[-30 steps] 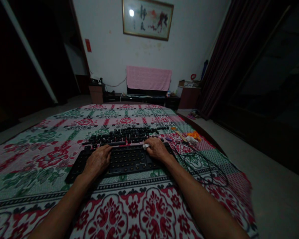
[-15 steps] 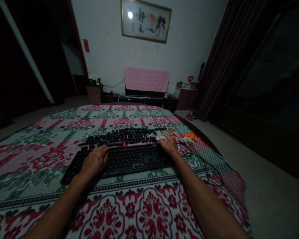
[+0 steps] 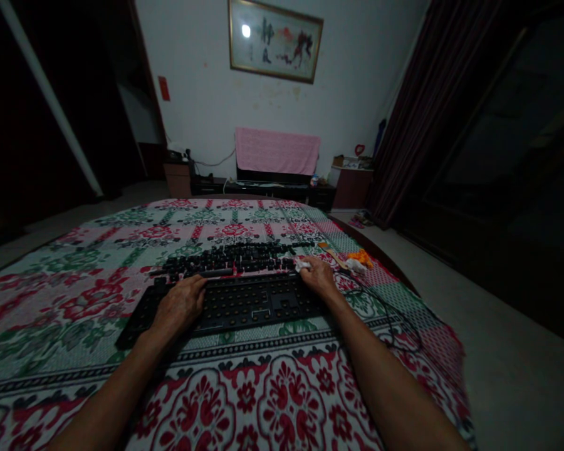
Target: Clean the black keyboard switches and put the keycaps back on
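Note:
A black keyboard (image 3: 237, 304) with its keycaps off lies across the patterned cloth. Over its left part rests my left hand (image 3: 181, 304), fingers curled at the far edge and holding it. A crumpled white tissue (image 3: 302, 265) is pinched in my right hand (image 3: 318, 275), above the keyboard's far right corner. Loose black keycaps (image 3: 244, 254) lie in rows just beyond the keyboard. Between them and the keyboard is a dark, thin rod-like piece (image 3: 216, 273), near my left fingertips.
Right of the keycaps are a flat brush (image 3: 331, 252), an orange cloth (image 3: 360, 257) and another crumpled white tissue (image 3: 355, 266). A black cable (image 3: 388, 313) loops over the tablecloth (image 3: 263, 388) on the right. The table's rounded edge runs along the right side.
My right hand has shifted slightly toward me with the tissue, closer to the keyboard's far right corner. My left hand and the keyboard look nearly still.

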The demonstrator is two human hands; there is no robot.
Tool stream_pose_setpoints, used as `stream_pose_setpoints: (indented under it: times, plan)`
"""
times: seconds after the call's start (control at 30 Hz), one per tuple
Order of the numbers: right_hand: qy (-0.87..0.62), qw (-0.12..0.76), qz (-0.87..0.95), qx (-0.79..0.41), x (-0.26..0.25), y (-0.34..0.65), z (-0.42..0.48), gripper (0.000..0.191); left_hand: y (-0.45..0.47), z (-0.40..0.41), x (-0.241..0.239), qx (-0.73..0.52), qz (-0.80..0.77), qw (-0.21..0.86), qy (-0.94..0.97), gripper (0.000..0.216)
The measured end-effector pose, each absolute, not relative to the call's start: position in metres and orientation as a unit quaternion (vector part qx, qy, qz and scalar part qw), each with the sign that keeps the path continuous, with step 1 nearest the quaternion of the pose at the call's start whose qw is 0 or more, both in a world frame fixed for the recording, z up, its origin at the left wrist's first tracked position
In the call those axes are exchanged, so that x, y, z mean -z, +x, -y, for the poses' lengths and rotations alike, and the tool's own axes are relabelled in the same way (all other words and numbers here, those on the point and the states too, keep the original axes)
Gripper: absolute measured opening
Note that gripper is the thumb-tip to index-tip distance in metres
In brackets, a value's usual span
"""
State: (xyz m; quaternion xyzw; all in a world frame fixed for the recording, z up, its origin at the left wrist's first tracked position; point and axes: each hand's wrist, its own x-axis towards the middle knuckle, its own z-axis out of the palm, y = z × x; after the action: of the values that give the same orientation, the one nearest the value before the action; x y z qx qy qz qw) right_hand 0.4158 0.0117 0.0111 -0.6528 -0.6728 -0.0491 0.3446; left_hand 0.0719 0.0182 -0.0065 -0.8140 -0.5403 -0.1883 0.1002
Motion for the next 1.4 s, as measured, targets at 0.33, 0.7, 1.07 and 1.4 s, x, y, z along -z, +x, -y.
stream_pose_setpoints:
  times: [0.33,0.7,1.07,1.4]
  plan:
    - [-0.605,0.331,0.722,0.058,-0.006,0.409,-0.012,0.024,0.072,-0.018,0.006,0.193,0.531,0.096,-0.82,0.039]
    - [-0.648,0.377,0.661,0.046,-0.013,0.431,-0.014,0.027,0.071,-0.02,0.009,0.196,0.543,0.087,-0.812,0.039]
    - [-0.577,0.311,0.755,-0.034,-0.021,0.404,-0.004,0.018,0.073,-0.018,0.006,0.202,0.541,0.089,-0.812,0.038]
    - [-0.555,0.272,0.786,-0.015,-0.024,0.392,0.0,0.019,0.073,-0.019,0.006,0.199,0.543,0.081,-0.812,0.037]
